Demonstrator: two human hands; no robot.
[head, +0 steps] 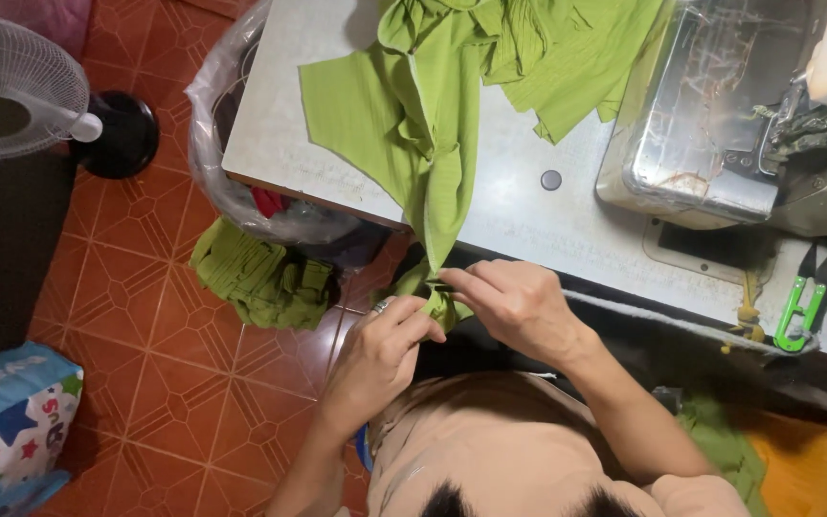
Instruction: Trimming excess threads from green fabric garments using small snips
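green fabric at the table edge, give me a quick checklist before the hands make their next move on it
1. Left hand grips the green fabric at its hanging tip: ok.
2. Right hand pinches the same tip, with a thin dark object at the fingertips: ok; what that object is: cannot tell.
3. Fabric lies free of the sewing machine: ok, though a fold rests against its left side.
4. Green-handled snips lie on the table by the right arm: ok.
5. Fabric tip kept off the floor: ok.
6. Green pile on the floor tiles kept apart from the held piece: ok.
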